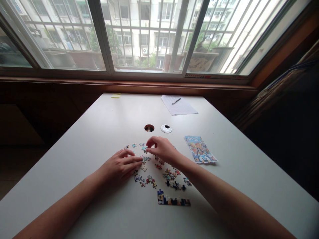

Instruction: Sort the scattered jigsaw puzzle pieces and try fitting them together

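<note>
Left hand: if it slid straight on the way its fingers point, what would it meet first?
The left hand points right, flat on the table. It would probably first meet the loose puzzle pieces just past its fingertips, below the right hand; depth is uncertain.

1. Loose puzzle pieces (171, 175) crowd the table (74, 159) between and just below my left hand (119, 166) and right hand (161, 149).
2. A joined strip (173, 200) lies nearer me.
3. The picture sheet (200, 149) sits to my right.
4. Beyond lie a hole (149, 128), a cap (166, 128), and paper (178, 105) with a pen (176, 101).
5. The left side lies open.
</note>
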Motion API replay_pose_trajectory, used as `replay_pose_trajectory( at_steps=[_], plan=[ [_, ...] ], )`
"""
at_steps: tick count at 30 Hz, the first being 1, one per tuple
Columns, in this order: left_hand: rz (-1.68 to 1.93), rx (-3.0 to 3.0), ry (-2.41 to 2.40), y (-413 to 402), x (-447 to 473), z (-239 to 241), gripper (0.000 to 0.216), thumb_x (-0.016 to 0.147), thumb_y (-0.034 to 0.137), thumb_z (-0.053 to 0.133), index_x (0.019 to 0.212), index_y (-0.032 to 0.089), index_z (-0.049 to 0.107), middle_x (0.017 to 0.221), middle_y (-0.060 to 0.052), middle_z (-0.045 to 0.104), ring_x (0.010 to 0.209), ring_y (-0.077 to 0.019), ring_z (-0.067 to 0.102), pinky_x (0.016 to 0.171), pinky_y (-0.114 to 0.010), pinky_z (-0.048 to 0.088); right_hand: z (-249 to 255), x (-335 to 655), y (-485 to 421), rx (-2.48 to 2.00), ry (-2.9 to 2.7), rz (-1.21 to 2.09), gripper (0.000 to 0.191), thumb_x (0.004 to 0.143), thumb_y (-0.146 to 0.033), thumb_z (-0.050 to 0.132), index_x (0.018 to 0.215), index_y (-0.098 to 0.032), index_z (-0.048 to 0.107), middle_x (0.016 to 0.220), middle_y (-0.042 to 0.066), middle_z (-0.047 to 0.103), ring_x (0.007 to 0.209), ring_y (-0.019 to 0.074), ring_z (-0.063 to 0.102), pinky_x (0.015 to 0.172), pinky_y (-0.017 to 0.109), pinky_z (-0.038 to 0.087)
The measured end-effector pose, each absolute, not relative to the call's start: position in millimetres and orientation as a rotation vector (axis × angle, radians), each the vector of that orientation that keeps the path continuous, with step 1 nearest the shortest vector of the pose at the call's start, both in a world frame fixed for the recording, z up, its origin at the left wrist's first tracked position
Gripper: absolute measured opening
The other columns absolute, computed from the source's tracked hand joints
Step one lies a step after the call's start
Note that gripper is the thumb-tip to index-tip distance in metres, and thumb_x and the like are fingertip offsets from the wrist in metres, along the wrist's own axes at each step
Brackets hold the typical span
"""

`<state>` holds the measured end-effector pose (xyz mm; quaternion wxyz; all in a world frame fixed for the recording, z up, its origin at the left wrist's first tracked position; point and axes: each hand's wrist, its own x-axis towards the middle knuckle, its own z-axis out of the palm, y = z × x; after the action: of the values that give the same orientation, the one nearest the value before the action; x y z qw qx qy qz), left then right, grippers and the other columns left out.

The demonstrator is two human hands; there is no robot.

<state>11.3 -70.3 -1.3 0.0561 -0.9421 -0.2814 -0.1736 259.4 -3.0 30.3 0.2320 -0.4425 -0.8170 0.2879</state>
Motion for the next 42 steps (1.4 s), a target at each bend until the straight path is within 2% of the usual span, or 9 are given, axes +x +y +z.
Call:
replay_pose_trajectory(
  at_steps=[3, 7, 11, 16, 22, 29, 34, 39, 42],
  plan=[
    [-0.505, -2.863, -0.865, -70, 10, -2, 0.039, 0.097, 0.02, 0.056, 0.135, 0.026, 0.057, 0.133, 0.001, 0.065, 0.112, -0.0227, 0.055, 0.098, -0.04, 0.05, 34, 269, -3, -1.233, -2.225, 0.92, 0.012, 0.082, -0.027, 0.073, 0.093, -0.021, 0.07, 0.092, 0.002, 0.074, 0.08, 0.0149, 0.065, 0.071, 0.027, 0.046],
    [-0.506, -2.863, -0.878, -70, 10, -2, 0.038, 0.096, 0.02, 0.056, 0.134, 0.026, 0.058, 0.133, 0.002, 0.065, 0.113, -0.0227, 0.055, 0.097, -0.04, 0.05, 34, 278, -9, -1.278, -2.267, 0.93, 0.01, 0.081, -0.02, 0.074, 0.09, -0.022, 0.07, 0.09, 0.002, 0.074, 0.082, 0.0162, 0.065, 0.072, 0.028, 0.046],
    [-0.547, -2.856, -0.88, -70, 11, 0, 0.037, 0.096, 0.02, 0.056, 0.132, 0.026, 0.06, 0.129, 0.0, 0.068, 0.111, -0.0214, 0.056, 0.098, -0.038, 0.05, 33, 279, -22, -1.18, -2.38, 0.643, 0.004, 0.085, -0.025, 0.075, 0.088, -0.024, 0.073, 0.094, 0.003, 0.071, 0.094, 0.0205, 0.058, 0.084, 0.033, 0.044],
    [-0.573, -2.834, -0.893, -71, 12, 1, 0.032, 0.097, 0.021, 0.057, 0.128, 0.026, 0.063, 0.125, -0.001, 0.07, 0.109, -0.0208, 0.057, 0.097, -0.038, 0.051, 27, 273, -41, -0.824, -2.705, 0.404, 0.014, 0.086, -0.035, 0.076, 0.099, -0.031, 0.076, 0.098, 0.002, 0.067, 0.087, 0.0195, 0.052, 0.08, 0.032, 0.042],
    [-0.544, -2.831, -0.893, -71, 13, 0, 0.033, 0.096, 0.02, 0.057, 0.128, 0.025, 0.063, 0.127, 0.0, 0.069, 0.11, -0.0218, 0.057, 0.099, -0.04, 0.049, 22, 266, -52, -0.812, -2.717, 0.204, 0.013, 0.093, -0.037, 0.067, 0.098, -0.026, 0.073, 0.095, 0.003, 0.066, 0.086, 0.0193, 0.049, 0.078, 0.032, 0.038],
    [-0.544, -2.814, -0.877, -70, 12, -2, 0.031, 0.096, 0.019, 0.057, 0.125, 0.025, 0.064, 0.129, 0.001, 0.068, 0.109, -0.0222, 0.057, 0.097, -0.04, 0.049, 22, 261, -53, -0.766, -2.757, 0.148, 0.017, 0.097, -0.031, 0.061, 0.086, -0.023, 0.071, 0.089, 0.003, 0.066, 0.081, 0.0185, 0.048, 0.072, 0.032, 0.033],
    [-0.536, -2.807, -0.871, -70, 12, -2, 0.033, 0.096, 0.02, 0.057, 0.128, 0.025, 0.063, 0.129, 0.0, 0.068, 0.109, -0.0225, 0.057, 0.096, -0.04, 0.049, 23, 263, -53, -0.639, -2.834, -0.08, 0.019, 0.099, -0.026, 0.055, 0.084, -0.02, 0.065, 0.086, 0.003, 0.063, 0.082, 0.0195, 0.047, 0.068, 0.033, 0.03],
    [-0.555, -2.809, -0.876, -70, 14, -2, 0.032, 0.095, 0.019, 0.057, 0.126, 0.025, 0.063, 0.127, -0.001, 0.069, 0.108, -0.0214, 0.058, 0.095, -0.039, 0.05, 19, 263, -54, -0.573, -2.827, -0.206, 0.018, 0.1, -0.021, 0.052, 0.086, -0.017, 0.063, 0.087, 0.005, 0.062, 0.081, 0.0193, 0.048, 0.068, 0.033, 0.032],
    [-0.563, -2.808, -0.871, -70, 13, -1, 0.031, 0.095, 0.019, 0.057, 0.125, 0.025, 0.064, 0.125, -0.001, 0.069, 0.108, -0.0212, 0.058, 0.096, -0.039, 0.05, 16, 262, -46, -0.643, -2.772, -0.106, 0.018, 0.099, -0.022, 0.053, 0.086, -0.017, 0.065, 0.087, 0.005, 0.063, 0.081, 0.0184, 0.05, 0.071, 0.032, 0.036]
  ],
)
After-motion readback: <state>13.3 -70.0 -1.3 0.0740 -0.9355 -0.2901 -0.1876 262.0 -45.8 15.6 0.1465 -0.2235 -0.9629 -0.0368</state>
